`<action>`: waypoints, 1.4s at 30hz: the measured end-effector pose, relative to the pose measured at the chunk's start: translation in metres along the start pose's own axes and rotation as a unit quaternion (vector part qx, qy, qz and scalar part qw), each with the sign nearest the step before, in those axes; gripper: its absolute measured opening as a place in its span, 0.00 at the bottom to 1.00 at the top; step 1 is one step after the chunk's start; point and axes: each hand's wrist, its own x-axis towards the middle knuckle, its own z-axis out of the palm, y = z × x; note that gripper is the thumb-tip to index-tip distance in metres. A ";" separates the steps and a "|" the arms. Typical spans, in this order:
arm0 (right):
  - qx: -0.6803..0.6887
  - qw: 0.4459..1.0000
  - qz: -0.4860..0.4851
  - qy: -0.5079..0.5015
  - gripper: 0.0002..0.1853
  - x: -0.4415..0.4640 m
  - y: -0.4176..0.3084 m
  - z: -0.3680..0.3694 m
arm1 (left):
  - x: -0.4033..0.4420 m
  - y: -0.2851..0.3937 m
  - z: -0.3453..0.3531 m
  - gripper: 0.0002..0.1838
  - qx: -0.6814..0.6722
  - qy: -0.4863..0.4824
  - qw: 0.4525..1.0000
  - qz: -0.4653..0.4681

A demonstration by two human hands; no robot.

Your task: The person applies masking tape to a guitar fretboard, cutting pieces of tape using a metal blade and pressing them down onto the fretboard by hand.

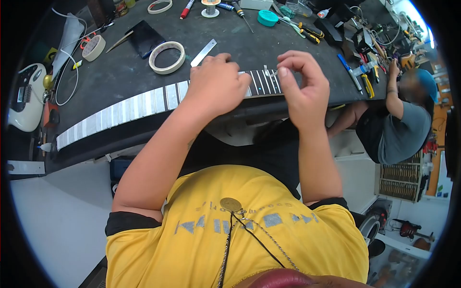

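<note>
A long guitar neck (132,104) lies across the table's near edge, its left part covered in pale strips and its right part showing dark wood with frets. My left hand (218,85) presses down on it near the middle, fingers bent and close together, their tips partly hidden. Over the right end, my right hand (307,85) has its thumb and index finger drawn together at a small pale strip (273,74). A metal straightedge (204,53) lies just beyond my left hand.
On the dark table (211,36) are a tape roll (167,57), another tape roll (93,48), a teal container (268,18), pliers (311,32) and a blue-handled tool (349,73). A person (401,115) in a cap is at the right.
</note>
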 end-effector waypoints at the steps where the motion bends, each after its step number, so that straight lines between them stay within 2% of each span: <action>1: 0.001 1.000 -0.010 0.012 0.05 -0.006 -0.006 0.000 | 0.002 -0.004 -0.001 0.24 -0.051 0.026 0.998 0.005; 3: 0.002 0.999 -0.033 0.022 0.05 -0.015 -0.016 0.003 | 0.001 -0.012 -0.017 0.18 -0.231 0.051 0.971 0.045; 4: 0.005 0.999 -0.034 0.029 0.05 -0.018 -0.019 0.004 | -0.001 -0.015 -0.025 0.13 -0.286 0.025 0.957 0.043; 7: 0.001 0.998 -0.049 0.034 0.05 -0.023 -0.022 0.006 | -0.018 -0.001 -0.041 0.12 -0.356 -0.041 0.933 0.029; 11: 0.008 0.998 -0.056 0.018 0.06 -0.026 -0.029 0.018 | -0.029 0.006 -0.042 0.09 -0.298 0.013 0.946 0.127; 19: -0.007 0.992 -0.122 -0.027 0.10 -0.036 -0.035 0.053 | -0.036 -0.030 -0.069 0.06 -0.306 0.028 0.950 0.051; 22: -0.008 0.990 -0.141 -0.019 0.12 -0.041 -0.035 0.071 | -0.038 -0.046 -0.087 0.07 -0.272 0.016 0.962 0.001; 25: -0.008 0.990 -0.143 -0.002 0.12 -0.042 -0.034 0.083 | -0.048 -0.060 -0.099 0.06 -0.297 0.014 0.955 -0.023; 30: 0.008 0.991 -0.132 0.016 0.11 -0.042 -0.036 0.092 | -0.065 -0.061 -0.107 0.12 -0.232 0.008 0.968 0.092; 33: -0.012 0.989 -0.150 -0.015 0.08 -0.041 -0.039 0.092 | -0.062 -0.058 -0.096 0.13 -0.226 0.029 0.965 0.130; 40: -0.022 0.986 -0.163 -0.006 0.12 -0.042 -0.038 0.106 | -0.047 -0.072 -0.089 0.06 -0.203 0.009 0.971 0.126; 42: -0.059 0.980 -0.191 -0.008 0.13 -0.044 -0.033 0.112 | -0.038 -0.079 -0.090 0.07 -0.203 -0.031 0.976 0.076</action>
